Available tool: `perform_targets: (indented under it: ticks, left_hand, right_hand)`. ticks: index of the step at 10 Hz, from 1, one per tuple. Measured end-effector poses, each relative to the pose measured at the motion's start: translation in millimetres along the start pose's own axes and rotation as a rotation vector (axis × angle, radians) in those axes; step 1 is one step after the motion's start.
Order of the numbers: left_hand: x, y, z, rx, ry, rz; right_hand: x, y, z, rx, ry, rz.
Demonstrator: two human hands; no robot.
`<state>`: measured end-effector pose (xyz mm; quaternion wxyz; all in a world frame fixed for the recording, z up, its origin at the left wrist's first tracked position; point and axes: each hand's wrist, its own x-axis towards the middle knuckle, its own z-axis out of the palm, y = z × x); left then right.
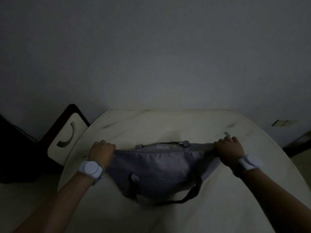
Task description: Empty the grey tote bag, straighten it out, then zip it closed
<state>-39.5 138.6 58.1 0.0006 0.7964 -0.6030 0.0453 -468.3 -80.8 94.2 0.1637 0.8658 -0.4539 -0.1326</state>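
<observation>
The grey tote bag (159,167) lies on the pale table (151,125), stretched wide between my hands. My left hand (101,151) grips the bag's left top corner. My right hand (229,148) grips the right top corner, where a small pale tab (226,134), perhaps the zipper pull, sticks up past the fingers. The top edge runs taut from one hand to the other. One dark strap (190,194) loops over the near side, and the other strap (170,143) shows along the far edge. Whether the zipper is closed is too dim to tell.
A chair (67,137) with a dark frame and pale back stands against the table's left edge. The wall rises just behind the table. A pale wall plate (283,122) sits at the right. White round bands are on both wrists. The scene is dim.
</observation>
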Motion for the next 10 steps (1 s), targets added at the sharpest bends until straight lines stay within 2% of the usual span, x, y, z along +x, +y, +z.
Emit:
perform_targets:
  ticks: [1, 3, 4, 5, 6, 7, 8, 9, 10]
  left_hand:
    - [22.5, -12.5, -5.2, -0.038, -0.128, -0.066]
    - [65.0, -46.2, -47.6, -0.095, 0.146, -0.055]
    - [76.4, -60.1, -51.9, -0.069, 0.162, -0.028]
    - [71.8, -64.5, -33.8, 0.101, -0.103, -0.050]
    - [60.1, -64.0, -20.1, 0.125, -0.197, -0.079]
    - [59.1, -66.2, -21.2, 0.080, -0.229, -0.136]
    - [56.9, -64.5, -35.7, -0.015, -0.285, -0.167]
    - [61.6, -62.7, -48.1, -0.030, -0.315, -0.109]
    - [67.3, -64.5, -75.8, -0.147, -0.446, -0.128]
  right_hand:
    - [14.0, 4.0, -2.0, -0.034, -0.011, 0.082]
    - [40.9, 23.6, -32.7, 0.057, 0.193, 0.187]
    - [48.3, 21.5, -36.0, 0.081, 0.233, 0.178]
    - [46.0, 3.9, -31.1, 0.089, 0.135, 0.148]
    - [37.5, -21.2, -18.4, 0.077, 0.010, 0.146]
    - [31.6, -22.2, -12.4, 0.133, 0.011, 0.168]
    - [27.2, -18.3, -24.4, 0.176, -0.017, 0.202]
    - [35.6, -12.8, -46.5, 0.277, -0.082, 0.222]
    - [51.1, 1.4, -81.3, 0.322, -0.111, 0.144]
